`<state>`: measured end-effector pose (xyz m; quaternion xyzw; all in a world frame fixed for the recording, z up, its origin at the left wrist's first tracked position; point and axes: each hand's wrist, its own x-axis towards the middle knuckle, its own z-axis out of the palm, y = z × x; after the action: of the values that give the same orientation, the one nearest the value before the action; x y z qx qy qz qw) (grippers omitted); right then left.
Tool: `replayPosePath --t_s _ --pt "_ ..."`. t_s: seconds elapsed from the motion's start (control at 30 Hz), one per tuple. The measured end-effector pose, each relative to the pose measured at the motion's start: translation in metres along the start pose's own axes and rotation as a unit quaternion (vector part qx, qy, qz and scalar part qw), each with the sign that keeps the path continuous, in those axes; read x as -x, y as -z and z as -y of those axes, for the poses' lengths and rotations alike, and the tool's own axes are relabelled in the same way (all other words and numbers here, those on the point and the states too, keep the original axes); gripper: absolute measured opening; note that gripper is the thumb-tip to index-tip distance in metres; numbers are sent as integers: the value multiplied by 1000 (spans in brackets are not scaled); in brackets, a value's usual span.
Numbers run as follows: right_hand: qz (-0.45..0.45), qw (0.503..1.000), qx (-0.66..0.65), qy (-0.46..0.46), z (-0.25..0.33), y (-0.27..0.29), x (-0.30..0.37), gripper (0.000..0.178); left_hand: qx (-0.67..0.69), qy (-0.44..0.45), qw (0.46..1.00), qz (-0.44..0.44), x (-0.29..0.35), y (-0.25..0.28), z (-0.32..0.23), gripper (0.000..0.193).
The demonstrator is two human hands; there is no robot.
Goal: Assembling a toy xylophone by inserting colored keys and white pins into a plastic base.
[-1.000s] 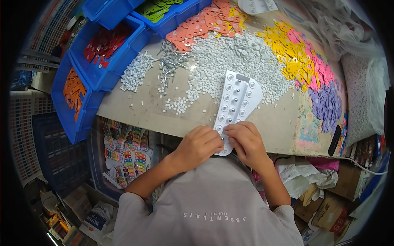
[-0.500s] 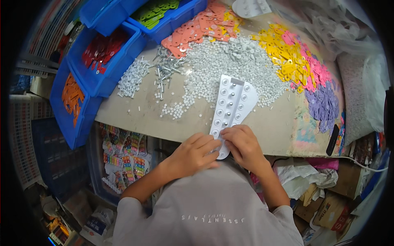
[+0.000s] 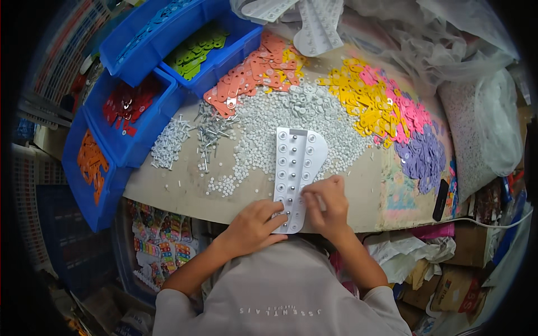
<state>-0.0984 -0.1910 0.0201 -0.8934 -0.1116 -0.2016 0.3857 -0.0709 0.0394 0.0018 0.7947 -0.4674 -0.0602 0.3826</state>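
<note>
We find the white studded tray point(image 3: 290, 178) at the middle of the front edge of the table point(image 3: 358, 207). The left hand point(image 3: 253, 228) has bent fingers on its near left side; whether they pinch, we cannot tell. The right hand point(image 3: 329, 208) is curled beside its right side, contents hidden.

Bare strip along bench point(image 3: 168, 191) front edge, left of white holder point(image 3: 287, 168); bare patch right of right hand point(image 3: 329, 206) too. Left hand point(image 3: 252, 227) blocks holder's near left side. White bead pile point(image 3: 255, 140) in the way around holder's far end. Blue bins point(image 3: 142, 141) wall off left edge; purple pieces point(image 3: 423, 159) and black bar point(image 3: 441, 200) obstruct toward front right corner, stuffed bag point(image 3: 482, 140) at right edge
</note>
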Motion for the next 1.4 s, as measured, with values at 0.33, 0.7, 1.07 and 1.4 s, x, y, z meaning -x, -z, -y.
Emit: replayPosePath --t_s 0.33,0.7,1.07,1.4 --pt "-36 985 159 -53 -100 11 -98 8 -10 84 977 -198 -114 53 73 10" --pt "15 984 170 -49 -123 -4 -109 12 -100 11 993 -68 -203 28 122 12" --pt "9 985 160 -55 -124 -7 -105 13 -66 55 993 -79 -199 22 132 15" --pt "22 986 152 -62 -121 -4 -109 14 178 177 960 -123 -179 52 106 11"
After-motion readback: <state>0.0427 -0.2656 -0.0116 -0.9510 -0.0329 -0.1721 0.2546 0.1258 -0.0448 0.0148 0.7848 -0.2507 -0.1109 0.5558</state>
